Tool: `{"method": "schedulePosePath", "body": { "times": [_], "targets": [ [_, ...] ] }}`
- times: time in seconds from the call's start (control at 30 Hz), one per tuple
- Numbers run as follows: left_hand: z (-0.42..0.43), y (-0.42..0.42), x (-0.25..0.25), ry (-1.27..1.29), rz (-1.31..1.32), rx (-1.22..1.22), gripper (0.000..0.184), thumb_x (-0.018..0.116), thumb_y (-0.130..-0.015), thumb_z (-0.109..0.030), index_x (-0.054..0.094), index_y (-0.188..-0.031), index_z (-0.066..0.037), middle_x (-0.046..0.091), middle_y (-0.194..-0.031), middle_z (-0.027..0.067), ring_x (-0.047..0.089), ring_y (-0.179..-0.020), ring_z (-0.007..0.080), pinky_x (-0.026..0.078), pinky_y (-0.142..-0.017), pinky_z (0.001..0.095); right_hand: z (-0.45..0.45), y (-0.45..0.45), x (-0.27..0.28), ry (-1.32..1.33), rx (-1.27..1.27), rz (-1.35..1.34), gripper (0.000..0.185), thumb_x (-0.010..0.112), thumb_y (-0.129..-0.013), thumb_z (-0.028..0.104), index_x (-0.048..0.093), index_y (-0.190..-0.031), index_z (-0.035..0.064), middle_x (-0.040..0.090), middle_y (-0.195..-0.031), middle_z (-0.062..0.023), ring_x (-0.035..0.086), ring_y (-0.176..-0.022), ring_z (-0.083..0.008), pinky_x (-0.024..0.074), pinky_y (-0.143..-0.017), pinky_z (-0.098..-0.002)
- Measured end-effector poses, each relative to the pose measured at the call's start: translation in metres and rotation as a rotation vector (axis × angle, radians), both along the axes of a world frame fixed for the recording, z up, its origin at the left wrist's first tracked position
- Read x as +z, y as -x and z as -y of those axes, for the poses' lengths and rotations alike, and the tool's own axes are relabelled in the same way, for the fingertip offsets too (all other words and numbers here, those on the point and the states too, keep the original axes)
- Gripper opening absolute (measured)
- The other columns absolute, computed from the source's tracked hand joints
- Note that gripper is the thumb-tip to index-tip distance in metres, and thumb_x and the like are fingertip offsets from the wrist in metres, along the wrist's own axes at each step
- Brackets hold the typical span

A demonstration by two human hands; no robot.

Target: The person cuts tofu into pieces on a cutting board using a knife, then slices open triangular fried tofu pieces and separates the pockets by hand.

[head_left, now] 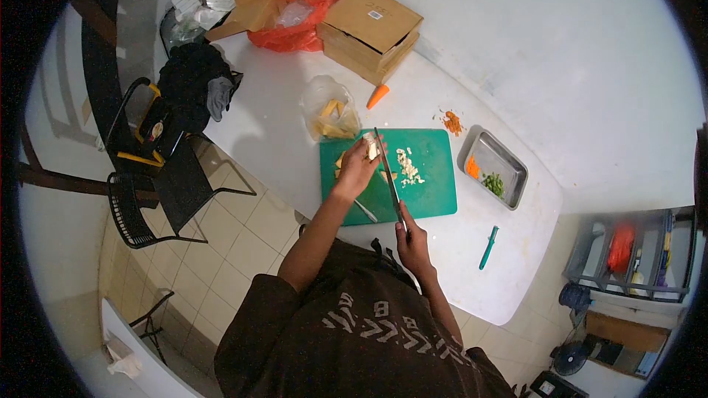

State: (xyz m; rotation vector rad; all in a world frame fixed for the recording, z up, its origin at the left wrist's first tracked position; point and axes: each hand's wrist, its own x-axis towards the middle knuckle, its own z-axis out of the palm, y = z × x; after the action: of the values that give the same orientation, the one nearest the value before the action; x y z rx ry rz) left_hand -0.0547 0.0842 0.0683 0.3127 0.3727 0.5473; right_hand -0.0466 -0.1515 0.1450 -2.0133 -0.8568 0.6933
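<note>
My right hand [414,249] grips the handle of a long kitchen knife [389,177], its blade pointing away from me over the green cutting board [439,195]. Held up beside the blade, my left hand [357,169] has its fingers closed on a pale food piece [372,147], whose kind I cannot make out. Small pale chopped pieces [408,168] lie on the board to the right of the blade. Yellowish pieces [339,163] are partly hidden behind my left hand. A thin metal utensil [366,211] rests near the board's front edge.
Behind the board are a clear plastic bag [330,114] of yellowish pieces and a carrot [377,96]. Orange scraps [451,123] lie near a metal tray [522,177] holding chopped orange and green pieces. A green-handled tool [488,248] lies at right. Cardboard boxes [372,26] stand at the back.
</note>
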Motion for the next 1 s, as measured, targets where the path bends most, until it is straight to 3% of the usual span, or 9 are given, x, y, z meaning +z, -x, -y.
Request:
{"method": "schedulePosePath", "body": {
  "times": [0.1,0.43,0.6,0.67,0.77,0.8,0.87,1.0],
  "targets": [
    [-0.001,0.005,0.011,-0.128,-0.071,-0.063,0.029,0.046,-0.104,-0.011,0.050,-0.129,0.003,0.055,-0.131,0.0124,0.056,-0.120,0.0242,0.044,-0.109,0.0406,0.004,-0.003,0.000,0.002,0.006,0.015,0.052,0.050,-0.101,0.013,0.038,-0.151,0.0149,0.062,-0.077,-0.0211,0.053,-0.061,-0.0205,0.0480,-0.064,-0.0330],
    [-0.003,0.008,0.012,-0.177,-0.017,-0.112,0.033,0.046,-0.105,-0.014,0.046,-0.132,0.003,0.048,-0.139,0.0122,0.054,-0.123,0.0250,0.043,-0.111,0.0407,0.018,-0.006,0.000,0.044,-0.045,-0.006,0.052,0.053,-0.098,0.010,0.042,-0.149,0.0134,0.058,-0.066,-0.0169,0.047,-0.055,-0.0161,0.0442,-0.058,-0.0315],
    [0.000,0.007,0.020,-0.221,-0.082,-0.125,0.030,0.047,-0.103,-0.007,0.046,-0.132,0.003,0.050,-0.137,0.0132,0.053,-0.125,0.0267,0.044,-0.110,0.0417,0.016,-0.002,-0.003,0.038,-0.033,-0.013,0.053,0.053,-0.098,0.010,0.042,-0.149,0.0139,0.056,-0.064,-0.0158,0.048,-0.056,-0.0163,0.0447,-0.059,-0.0316],
    [0.001,0.005,0.020,-0.233,-0.081,-0.119,0.030,0.047,-0.103,-0.006,0.046,-0.131,0.003,0.051,-0.137,0.0135,0.054,-0.125,0.0273,0.044,-0.110,0.0416,0.015,0.000,-0.002,-0.002,-0.019,-0.016,0.054,0.052,-0.098,0.007,0.040,-0.151,0.0122,0.044,-0.066,0.0002,0.031,-0.056,-0.0078,0.0314,-0.052,-0.0248],
    [0.000,0.006,0.016,-0.237,-0.076,-0.111,0.029,0.046,-0.102,-0.004,0.046,-0.131,0.003,0.051,-0.137,0.0140,0.054,-0.125,0.0281,0.045,-0.109,0.0415,0.014,0.002,-0.005,-0.038,-0.032,-0.023,0.053,0.051,-0.099,0.007,0.040,-0.151,0.0122,0.041,-0.064,0.0014,0.031,-0.056,-0.0080,0.0308,-0.051,-0.0251],
    [0.000,0.006,0.017,-0.230,-0.070,-0.111,0.029,0.046,-0.103,-0.004,0.047,-0.131,0.002,0.051,-0.137,0.0141,0.054,-0.125,0.0282,0.045,-0.109,0.0416,0.014,0.002,-0.003,-0.037,-0.033,-0.022,0.053,0.051,-0.099,0.007,0.040,-0.151,0.0122,0.041,-0.064,0.0014,0.031,-0.056,-0.0080,0.0308,-0.051,-0.0251],
    [0.001,0.007,0.019,-0.236,-0.080,-0.117,0.030,0.046,-0.103,-0.004,0.047,-0.132,0.002,0.050,-0.138,0.0137,0.054,-0.125,0.0277,0.044,-0.109,0.0415,0.014,0.001,0.002,0.072,-0.030,-0.037,0.052,0.053,-0.099,0.012,0.042,-0.150,0.0147,0.060,-0.071,-0.0175,0.049,-0.056,-0.0172,0.0459,-0.060,-0.0321],
    [0.002,0.009,0.015,-0.281,-0.094,-0.135,0.034,0.047,-0.103,-0.005,0.046,-0.136,0.001,0.050,-0.139,0.0125,0.051,-0.129,0.0259,0.043,-0.110,0.0410,0.016,0.001,0.000,0.050,-0.035,-0.033,0.051,0.053,-0.100,0.013,0.041,-0.150,0.0146,0.060,-0.071,-0.0175,0.048,-0.056,-0.0177,0.0462,-0.061,-0.0323]
  ]
}}
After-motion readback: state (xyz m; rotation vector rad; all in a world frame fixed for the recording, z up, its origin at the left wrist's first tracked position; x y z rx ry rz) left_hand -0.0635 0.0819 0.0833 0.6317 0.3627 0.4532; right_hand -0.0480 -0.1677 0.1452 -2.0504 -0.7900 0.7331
